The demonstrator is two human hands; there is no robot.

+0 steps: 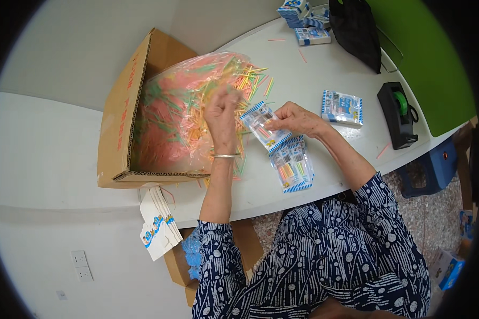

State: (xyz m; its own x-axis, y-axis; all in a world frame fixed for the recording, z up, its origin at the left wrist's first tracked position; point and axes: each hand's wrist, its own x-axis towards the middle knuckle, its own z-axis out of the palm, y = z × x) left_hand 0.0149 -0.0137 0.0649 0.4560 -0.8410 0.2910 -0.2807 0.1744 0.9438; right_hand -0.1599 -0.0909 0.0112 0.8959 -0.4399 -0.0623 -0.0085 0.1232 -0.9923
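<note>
The right hand [299,120] pinches a small clear packet [262,128] with blue stripes between its thumb and fingers. The packet sits just left of that hand and right of the left hand [222,109]. The left hand is curled in front of the colored sticks [258,81], but it is blurry, so I can't tell if it pinches anything.

More packets [292,167] lie on the counter [282,66], partly hidden by the held packet. Sticks show inside them.

A big brown box [123,119] holds a clear bag [167,114] full of pink, green and yellow sticks. Some spill out. A sleeve [216,260] hides part of a lower box [176,266] with blue things [192,250] inside, hard to make out.
</note>
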